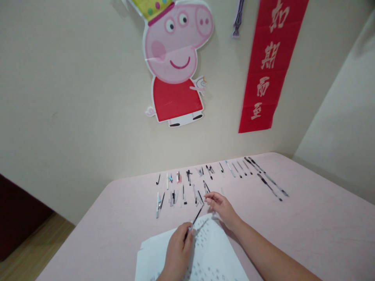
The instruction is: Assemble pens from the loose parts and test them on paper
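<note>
My left hand is closed over the paper, its thumb and fingers round a thin dark pen refill that points up and away to the right. Close to the far tip of that refill is my right hand, its thumb and fingertips drawn together. Whatever they pinch, if anything, is too small to make out. Beneath both hands lie white sheets of paper covered in part with small dark marks. Just beyond my right fingertips are pen parts, dark and clear.
Two rows of pens and taken-apart pen pieces lie across the pink-covered table. Several long pens lie at the right. A wall with a cartoon pig cutout and a red banner rises behind the table's far edge.
</note>
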{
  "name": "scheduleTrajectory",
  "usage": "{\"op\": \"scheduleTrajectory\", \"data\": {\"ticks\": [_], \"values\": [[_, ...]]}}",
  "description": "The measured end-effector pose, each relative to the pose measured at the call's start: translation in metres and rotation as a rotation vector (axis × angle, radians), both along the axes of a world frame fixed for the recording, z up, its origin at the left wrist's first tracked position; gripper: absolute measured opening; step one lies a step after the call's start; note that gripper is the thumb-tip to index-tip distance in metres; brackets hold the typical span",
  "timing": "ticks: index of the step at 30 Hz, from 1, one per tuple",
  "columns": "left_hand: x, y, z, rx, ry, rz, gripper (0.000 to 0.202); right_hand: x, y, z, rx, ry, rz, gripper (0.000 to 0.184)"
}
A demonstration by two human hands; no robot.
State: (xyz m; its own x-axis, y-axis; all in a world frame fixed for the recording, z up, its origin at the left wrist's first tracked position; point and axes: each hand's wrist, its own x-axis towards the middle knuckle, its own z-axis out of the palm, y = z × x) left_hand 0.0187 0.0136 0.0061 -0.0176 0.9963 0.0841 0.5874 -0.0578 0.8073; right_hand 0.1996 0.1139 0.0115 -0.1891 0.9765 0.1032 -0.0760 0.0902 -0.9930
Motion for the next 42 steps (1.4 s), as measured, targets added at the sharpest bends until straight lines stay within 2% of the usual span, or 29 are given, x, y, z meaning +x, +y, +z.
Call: {"op": "scheduleTrajectory", "data": {"ticks": [4, 6, 9, 12, 16, 20, 23, 25, 28, 31, 33, 37, 42], "values": [[0.001, -0.001, 0.002, 0.0, -0.019, 0.012, 0.028, 0.018, 0.018, -0.007, 0.295, -0.369, -0.166, 0.02], [0.001, -0.001, 0.002, 0.001, -0.016, 0.021, 0.029, 0.028, 0.026, -0.01, 0.383, -0.579, -0.241, 0.02], [0.001, -0.002, 0.002, 0.007, -0.02, 0.031, 0.029, 0.04, 0.032, -0.014, 0.37, -0.838, -0.347, 0.026], [0.001, -0.001, 0.001, 0.008, -0.026, 0.032, 0.029, 0.044, 0.032, -0.016, 0.298, -1.013, -0.375, 0.03], [0.001, -0.001, 0.001, 0.01, -0.019, 0.026, 0.029, 0.042, 0.029, -0.015, 0.269, -1.153, -0.364, 0.033], [0.001, 0.0, 0.001, 0.009, -0.005, 0.028, 0.03, 0.041, 0.029, -0.014, 0.252, -1.206, -0.361, 0.032], [0.001, -0.001, 0.0, 0.01, -0.007, 0.023, 0.03, 0.043, 0.032, -0.018, 0.232, -1.138, -0.37, 0.034], [0.0, -0.001, 0.001, 0.016, -0.012, 0.023, 0.03, 0.044, 0.035, -0.022, 0.236, -1.012, -0.371, 0.034], [0.0, -0.001, 0.002, 0.016, -0.014, 0.028, 0.03, 0.043, 0.04, -0.026, 0.27, -0.728, -0.376, 0.029], [0.0, 0.0, 0.003, 0.015, -0.014, 0.029, 0.03, 0.037, 0.04, -0.023, 0.238, -0.41, -0.385, 0.024], [0.001, 0.0, 0.004, 0.015, -0.02, 0.033, 0.03, 0.032, 0.036, -0.019, 0.152, -0.197, -0.334, 0.025], [0.001, 0.0, 0.004, 0.018, -0.036, 0.036, 0.03, 0.021, 0.026, -0.009, -0.099, 0.149, -0.143, 0.029], [0.001, 0.0, 0.004, 0.011, -0.032, 0.032, 0.029, 0.012, 0.014, 0.003, -0.193, 0.341, 0.04, 0.028]]}}
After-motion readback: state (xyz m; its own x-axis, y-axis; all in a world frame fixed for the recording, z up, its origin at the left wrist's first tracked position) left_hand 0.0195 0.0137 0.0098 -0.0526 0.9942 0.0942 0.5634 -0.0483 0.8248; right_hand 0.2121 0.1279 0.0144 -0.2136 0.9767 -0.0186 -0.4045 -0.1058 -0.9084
